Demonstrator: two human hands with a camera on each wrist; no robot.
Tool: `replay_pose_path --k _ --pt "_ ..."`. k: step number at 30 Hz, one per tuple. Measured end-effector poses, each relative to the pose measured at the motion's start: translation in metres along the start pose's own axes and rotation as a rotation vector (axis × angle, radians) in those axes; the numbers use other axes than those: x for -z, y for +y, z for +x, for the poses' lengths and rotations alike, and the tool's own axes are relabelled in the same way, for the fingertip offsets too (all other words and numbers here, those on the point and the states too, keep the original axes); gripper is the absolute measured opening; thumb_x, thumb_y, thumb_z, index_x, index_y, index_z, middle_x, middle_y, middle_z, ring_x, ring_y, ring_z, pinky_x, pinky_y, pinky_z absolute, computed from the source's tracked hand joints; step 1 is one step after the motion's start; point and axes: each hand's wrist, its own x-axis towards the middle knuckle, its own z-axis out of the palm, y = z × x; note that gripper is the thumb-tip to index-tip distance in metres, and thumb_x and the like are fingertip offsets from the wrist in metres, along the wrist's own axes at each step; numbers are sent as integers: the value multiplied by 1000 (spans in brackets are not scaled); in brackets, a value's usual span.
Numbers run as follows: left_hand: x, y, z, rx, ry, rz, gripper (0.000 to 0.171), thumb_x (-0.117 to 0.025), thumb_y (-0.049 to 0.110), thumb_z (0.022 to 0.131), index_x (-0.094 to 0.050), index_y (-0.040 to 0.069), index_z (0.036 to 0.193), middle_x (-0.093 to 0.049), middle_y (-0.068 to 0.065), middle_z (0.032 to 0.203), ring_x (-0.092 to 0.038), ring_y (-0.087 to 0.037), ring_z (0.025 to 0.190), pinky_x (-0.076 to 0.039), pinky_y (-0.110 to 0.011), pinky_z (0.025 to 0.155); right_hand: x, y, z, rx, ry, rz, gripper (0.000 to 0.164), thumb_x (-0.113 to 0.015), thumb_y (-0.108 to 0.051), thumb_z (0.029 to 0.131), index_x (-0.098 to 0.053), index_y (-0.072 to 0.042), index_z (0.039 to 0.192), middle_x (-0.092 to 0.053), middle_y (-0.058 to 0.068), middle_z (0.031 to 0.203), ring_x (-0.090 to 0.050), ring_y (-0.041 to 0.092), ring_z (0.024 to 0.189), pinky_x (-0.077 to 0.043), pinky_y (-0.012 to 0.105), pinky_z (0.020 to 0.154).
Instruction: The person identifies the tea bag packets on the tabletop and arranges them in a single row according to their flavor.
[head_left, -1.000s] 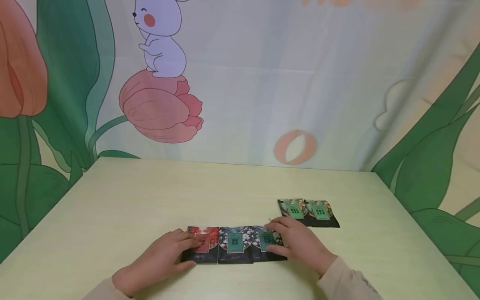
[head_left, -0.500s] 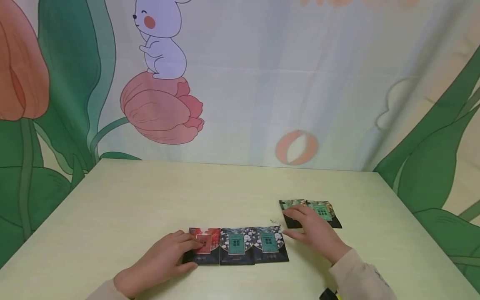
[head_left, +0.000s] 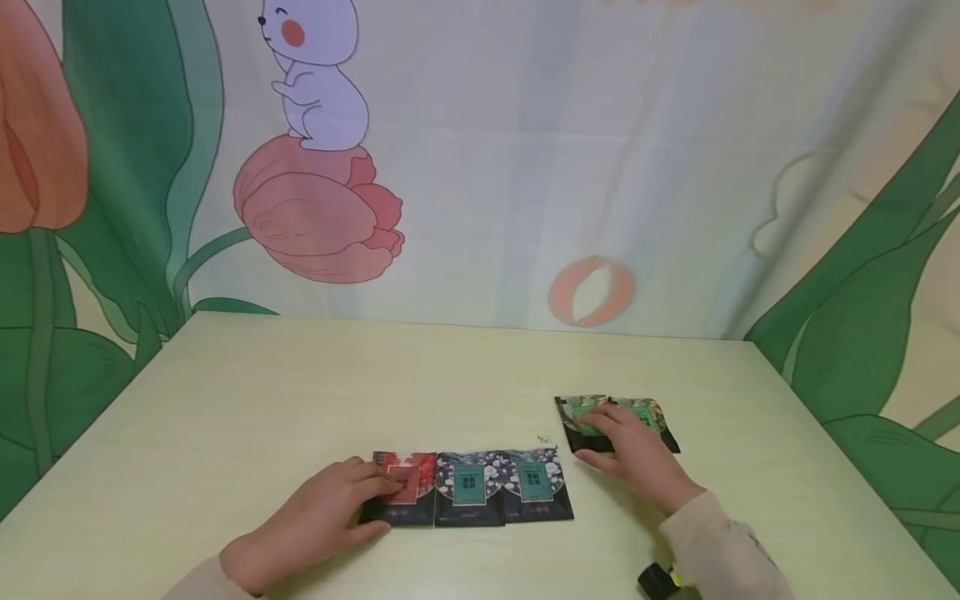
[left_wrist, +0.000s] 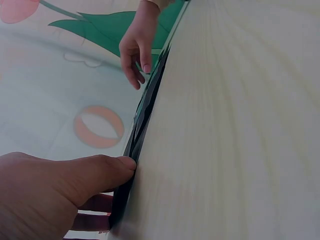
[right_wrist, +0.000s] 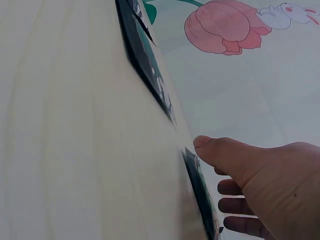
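Three flat sachets lie edge to edge in a row at the near middle of the table. They are a red one and two dark blue ones with white blossoms, the middle one and the right one. My left hand rests on the red sachet's left side, fingers on its face and thumb by its near corner. Farther right lie two green sachets side by side, the left and the right. My right hand is over the left green one, fingers extended; contact is hard to tell.
The pale wooden table runs back to a printed curtain with flowers and a rabbit. A small black object with a bit of yellow shows beside the right sleeve.
My right hand has left the right blossom sachet and moved right and away, over the left green sachet. My left hand stays on the red sachet.
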Motion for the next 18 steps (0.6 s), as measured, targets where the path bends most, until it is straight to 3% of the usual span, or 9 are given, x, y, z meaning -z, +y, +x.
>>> replay_pose_path --k 10,18 --pt "1 -1 -2 -36 24 10 40 -77 37 79 -71 15 112 -67 3 110 -58 -15 97 -52 -38 88 -9 8 -3 -10 -41 12 52 -68 -33 89 -57 -6 132 -50 18 140 -46 40 130 -42 56 102" --pt "0 -1 -2 -31 34 18 41 -78 37 77 -71 15 111 -67 2 110 -58 -16 98 -52 -38 89 -12 11 -2 -13 -55 -10 51 -67 -33 89 -57 -7 132 -54 18 138 -49 40 128 -40 56 105"
